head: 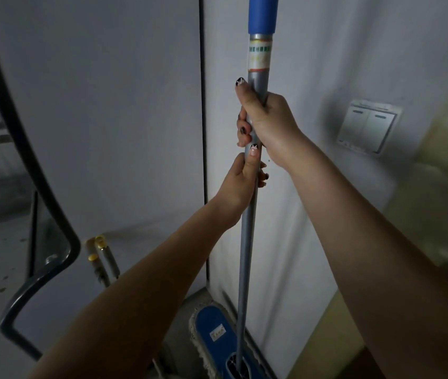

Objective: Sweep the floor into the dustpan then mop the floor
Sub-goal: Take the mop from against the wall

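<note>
A mop stands nearly upright in front of me. Its grey metal handle [247, 242] has a blue grip sleeve [262, 12] at the top. The blue flat mop head [214, 335] with a pale fringe rests on the floor by the wall corner. My right hand [266, 121] grips the handle just below a paper label, thumb along the pole. My left hand [244, 181] grips the handle directly beneath it, the two almost touching.
White wall panels [108, 105] stand close ahead, with a dark vertical seam. Two metal poles with yellow caps [99, 255] lean against the wall at lower left. A dark curved door frame [39, 187] is at left. A light switch plate [367, 127] is on the right wall.
</note>
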`<state>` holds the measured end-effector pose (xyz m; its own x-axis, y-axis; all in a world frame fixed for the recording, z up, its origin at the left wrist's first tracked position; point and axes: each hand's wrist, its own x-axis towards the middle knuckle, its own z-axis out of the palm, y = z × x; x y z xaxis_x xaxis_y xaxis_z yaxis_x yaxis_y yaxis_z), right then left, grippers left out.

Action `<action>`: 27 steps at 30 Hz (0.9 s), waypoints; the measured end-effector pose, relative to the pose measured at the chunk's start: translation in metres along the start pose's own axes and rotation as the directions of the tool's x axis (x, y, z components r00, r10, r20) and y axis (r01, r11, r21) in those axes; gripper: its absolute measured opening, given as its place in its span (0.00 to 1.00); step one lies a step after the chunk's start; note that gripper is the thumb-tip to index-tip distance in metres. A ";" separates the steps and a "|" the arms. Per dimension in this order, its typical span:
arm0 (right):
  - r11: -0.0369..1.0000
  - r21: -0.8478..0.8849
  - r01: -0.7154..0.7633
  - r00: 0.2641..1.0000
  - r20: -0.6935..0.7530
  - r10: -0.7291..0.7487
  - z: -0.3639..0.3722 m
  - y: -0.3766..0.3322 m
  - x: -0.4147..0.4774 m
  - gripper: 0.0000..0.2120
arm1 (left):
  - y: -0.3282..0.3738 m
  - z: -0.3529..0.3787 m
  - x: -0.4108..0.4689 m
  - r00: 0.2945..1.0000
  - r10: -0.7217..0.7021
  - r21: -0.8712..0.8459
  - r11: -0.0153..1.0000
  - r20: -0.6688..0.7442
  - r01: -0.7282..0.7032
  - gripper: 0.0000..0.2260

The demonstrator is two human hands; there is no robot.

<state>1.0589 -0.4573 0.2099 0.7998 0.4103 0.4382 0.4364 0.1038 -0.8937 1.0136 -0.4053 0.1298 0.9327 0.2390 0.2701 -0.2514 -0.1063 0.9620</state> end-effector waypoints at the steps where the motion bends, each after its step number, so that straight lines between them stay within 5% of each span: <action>1: 1.000 -0.009 0.000 1.000 0.003 0.000 0.002 -0.004 -0.007 0.22 | 0.002 -0.001 -0.007 1.000 -0.001 -0.009 1.000 0.008 0.001 0.19; 14: 0.999 0.010 -0.048 0.998 0.052 0.048 0.048 -0.067 -0.128 0.22 | 0.038 -0.030 -0.142 0.998 0.024 0.009 1.000 0.060 -0.024 0.18; 27: 0.983 0.164 -0.079 0.950 0.311 0.024 0.093 -0.110 -0.232 0.23 | 0.067 -0.048 -0.274 0.984 0.003 0.011 1.000 -0.178 -0.001 0.15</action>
<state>0.7864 -0.4798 0.1978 0.6423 0.6739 0.3651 0.2986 0.2187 -0.9290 0.7289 -0.4313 0.1226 0.8708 0.4070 0.2756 -0.2494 -0.1174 0.9613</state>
